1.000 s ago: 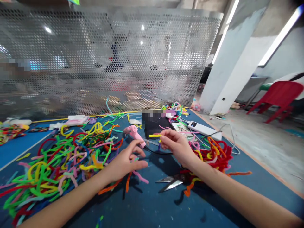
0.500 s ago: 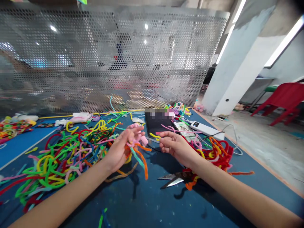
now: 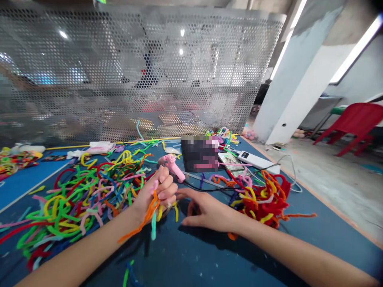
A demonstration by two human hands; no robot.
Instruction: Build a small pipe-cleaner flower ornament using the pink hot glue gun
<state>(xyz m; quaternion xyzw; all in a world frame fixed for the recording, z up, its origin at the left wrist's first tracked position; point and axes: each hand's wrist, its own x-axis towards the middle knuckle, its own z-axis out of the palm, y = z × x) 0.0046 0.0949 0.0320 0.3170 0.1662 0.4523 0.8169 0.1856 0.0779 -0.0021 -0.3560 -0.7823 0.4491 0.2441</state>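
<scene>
My left hand (image 3: 158,193) is closed around a small bundle of pipe cleaners, orange (image 3: 149,211), teal (image 3: 153,227) and pink, whose ends stick out below and beside the fingers. Yellow ends (image 3: 176,212) show just under that hand, and I cannot tell if they belong to the bundle. My right hand (image 3: 208,209) is low over the table to the right, thumb and forefinger apart and curved, with nothing visible between them. Just beyond the left hand lies a pink glue gun (image 3: 175,167) with a dark cord.
Loose coloured pipe cleaners (image 3: 74,199) form a large heap at the left. Mostly red and orange ones (image 3: 266,199) lie by my right forearm. Farther back are a dark tablet-like slab (image 3: 194,157), a phone (image 3: 232,164), a white power bank (image 3: 259,161) and a perforated metal screen (image 3: 134,71).
My left hand has closed tighter and turned its bundle downward. The right hand has come down and left, without the yellow piece it pinched. The scissors seen before are out of sight.
</scene>
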